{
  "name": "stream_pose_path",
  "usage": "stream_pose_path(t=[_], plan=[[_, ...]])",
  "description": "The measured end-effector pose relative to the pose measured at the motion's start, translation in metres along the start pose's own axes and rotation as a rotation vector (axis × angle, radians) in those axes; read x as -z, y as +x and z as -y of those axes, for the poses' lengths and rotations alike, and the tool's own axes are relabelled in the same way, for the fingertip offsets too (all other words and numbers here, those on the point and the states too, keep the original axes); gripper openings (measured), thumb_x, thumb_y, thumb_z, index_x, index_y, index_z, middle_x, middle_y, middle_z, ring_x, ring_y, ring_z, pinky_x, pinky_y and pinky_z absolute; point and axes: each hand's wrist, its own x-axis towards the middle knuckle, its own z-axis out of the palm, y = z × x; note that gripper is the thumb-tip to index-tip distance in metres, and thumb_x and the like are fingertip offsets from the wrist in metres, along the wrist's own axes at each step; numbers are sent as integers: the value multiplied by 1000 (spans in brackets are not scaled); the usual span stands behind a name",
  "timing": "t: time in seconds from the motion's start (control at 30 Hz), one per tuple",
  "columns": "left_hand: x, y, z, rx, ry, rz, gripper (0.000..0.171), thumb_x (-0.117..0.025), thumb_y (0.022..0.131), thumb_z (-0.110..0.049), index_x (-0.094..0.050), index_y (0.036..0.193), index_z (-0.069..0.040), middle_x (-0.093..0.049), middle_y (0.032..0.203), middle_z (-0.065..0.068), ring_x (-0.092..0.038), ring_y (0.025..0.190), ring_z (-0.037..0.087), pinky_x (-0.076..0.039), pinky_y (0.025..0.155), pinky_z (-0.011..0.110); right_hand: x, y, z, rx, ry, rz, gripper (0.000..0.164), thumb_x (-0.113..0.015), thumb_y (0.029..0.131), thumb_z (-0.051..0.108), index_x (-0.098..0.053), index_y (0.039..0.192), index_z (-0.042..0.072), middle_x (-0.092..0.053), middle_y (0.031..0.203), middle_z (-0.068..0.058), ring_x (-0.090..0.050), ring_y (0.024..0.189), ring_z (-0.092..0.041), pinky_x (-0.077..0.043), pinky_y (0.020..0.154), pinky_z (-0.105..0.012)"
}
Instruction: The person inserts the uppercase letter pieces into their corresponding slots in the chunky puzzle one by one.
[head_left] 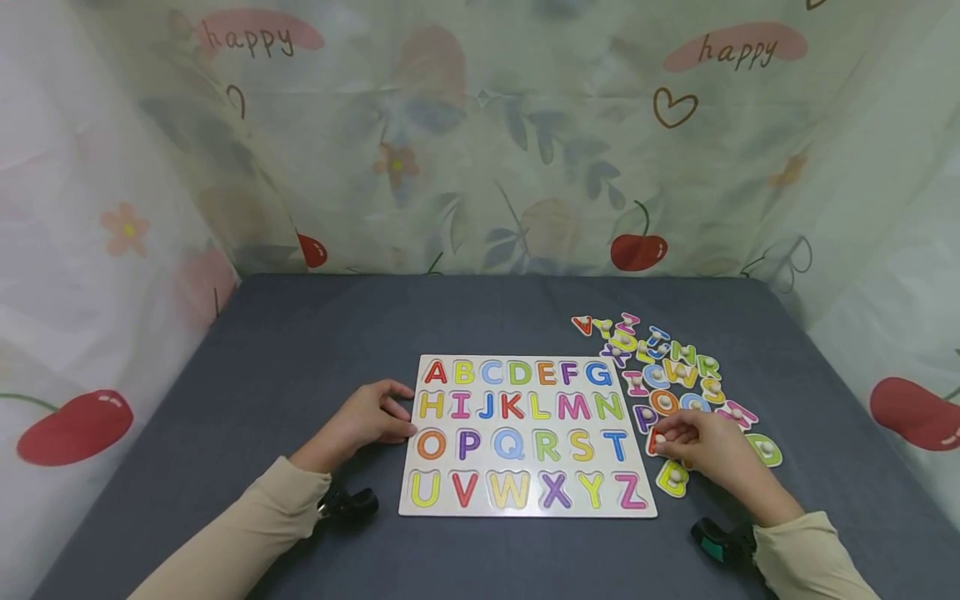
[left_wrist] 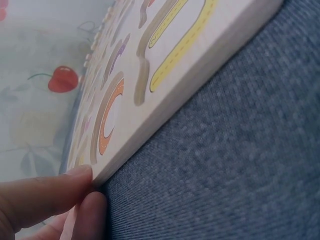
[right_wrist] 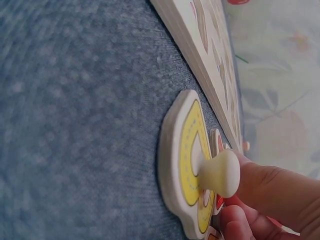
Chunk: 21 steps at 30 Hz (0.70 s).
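A white alphabet puzzle board [head_left: 480,465] lies flat on the table, its recesses marked with coloured letters A to Z. My left hand [head_left: 372,413] holds the board's left edge, the thumb [left_wrist: 79,171] on top near the orange O recess and other fingers at the side. Right of the board, my right hand [head_left: 701,446] pinches a red letter piece [head_left: 652,442] by its knob; fingers partly hide which letter it is. Just nearer to me lies a yellow B piece [head_left: 672,479], its pale knob [right_wrist: 222,172] large in the right wrist view.
Several knobbed letter pieces, among them a purple P [head_left: 644,418], an orange O [head_left: 663,402] and a red V [head_left: 582,325], spread right of and behind the board. A dark grey cloth [head_left: 337,325] covers the table. Printed curtains [head_left: 480,167] hang around it.
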Motion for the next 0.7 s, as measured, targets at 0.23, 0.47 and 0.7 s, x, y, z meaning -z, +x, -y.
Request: stream_pose_path(t=[0.23,0.47,0.7], plan=[[1,-1,0,-2,-5,13,51,-76,71,3,-53,116,-1,-57,83,13,-61,66,18,-55,63,33,1,2,0,-26,-24,5,27,-77,75,25,-67,93,7,-60,73,1,-54,60,-15,-46,50,-27],[0,1,-1,1,14,4,52,-77,70,2,-53,116,-1,-57,82,13,-61,66,19,-55,62,33,14,5,10,16,-58,-36,29,-76,75,31,-69,93,9,-62,74,3,-56,66,-13,-45,54,-25],[0,4,0,22,36,-10,52,-78,70,2,-53,115,-3,-59,82,12,-61,65,18,-55,61,33,26,14,41,88,1,-67,31,-75,77,32,-68,96,8,-64,77,1,-60,68,-20,-48,55,-25]])
